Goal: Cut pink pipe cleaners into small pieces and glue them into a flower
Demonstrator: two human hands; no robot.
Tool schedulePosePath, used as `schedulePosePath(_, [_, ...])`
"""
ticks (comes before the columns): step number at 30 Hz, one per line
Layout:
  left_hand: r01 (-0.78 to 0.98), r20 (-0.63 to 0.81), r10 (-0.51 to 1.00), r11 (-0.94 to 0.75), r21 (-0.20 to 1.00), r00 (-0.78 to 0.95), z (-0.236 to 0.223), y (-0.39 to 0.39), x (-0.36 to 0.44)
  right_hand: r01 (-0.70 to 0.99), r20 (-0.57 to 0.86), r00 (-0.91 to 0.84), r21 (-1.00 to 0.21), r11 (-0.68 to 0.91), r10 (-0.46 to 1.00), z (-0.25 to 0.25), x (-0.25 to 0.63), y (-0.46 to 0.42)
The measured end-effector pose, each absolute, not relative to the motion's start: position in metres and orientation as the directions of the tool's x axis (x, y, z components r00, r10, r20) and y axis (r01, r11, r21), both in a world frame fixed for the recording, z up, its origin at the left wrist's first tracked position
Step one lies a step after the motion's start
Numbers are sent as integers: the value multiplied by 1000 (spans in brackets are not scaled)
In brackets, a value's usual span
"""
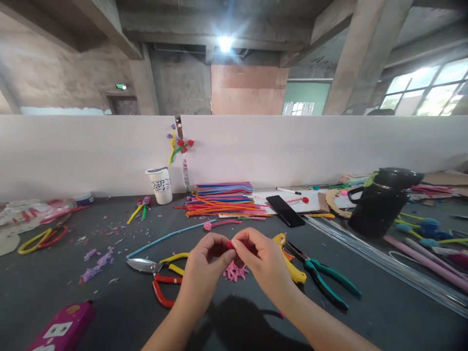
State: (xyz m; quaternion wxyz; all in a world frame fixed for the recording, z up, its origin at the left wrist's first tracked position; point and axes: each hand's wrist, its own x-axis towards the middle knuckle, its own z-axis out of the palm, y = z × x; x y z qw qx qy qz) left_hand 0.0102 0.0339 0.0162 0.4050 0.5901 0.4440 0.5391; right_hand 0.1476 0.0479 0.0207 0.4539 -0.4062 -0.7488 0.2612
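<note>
My left hand and my right hand meet over the middle of the table. Between their pinched fingertips is a small red piece, mostly covered, looking like bent pipe cleaner. Below the fingers lies a heap of short pink pipe cleaner cuttings. Left of my left hand rest scissors with red and yellow handles. Close behind my right hand is a yellow-handled tool, partly hidden. Beside it lie green-handled pliers. A blue pipe cleaner stretches behind the scissors.
Bundled pipe cleaners lie at the back, near a phone. A paper cup stands at back left, a black jug at right, beside long clear rods. Purple scraps and a magenta box are left.
</note>
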Motion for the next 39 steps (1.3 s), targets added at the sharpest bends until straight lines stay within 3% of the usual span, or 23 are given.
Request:
schedulePosePath(4, [-14, 252, 967, -252, 968, -23, 18, 34, 11, 321, 461, -269, -785, 530, 845, 21, 146, 46])
schedulePosePath(10, [-139, 143, 989, -137, 981, 34, 22, 34, 4, 366, 527, -318, -699, 614, 788, 27, 148, 47])
schedulePosePath(15, [-312, 57, 990, -14, 950, 130, 19, 37, 5, 452, 615, -343, -555, 699, 710, 24, 151, 50])
schedulePosePath(27, [-438, -11, 978, 103, 893, 206, 19, 36, 5, 616, 768, -421, -149, 774, 483, 11, 154, 55])
schedulePosePath(35, [-515, -42, 979, 141, 845, 199, 13, 39, 8, 674, 757, -498, 30, 738, 423, 10, 151, 55])
schedulePosePath(39, [-540, -62, 985, 140, 830, 160, 12, 41, 6, 690, 746, -512, 62, 722, 426, 10, 152, 56])
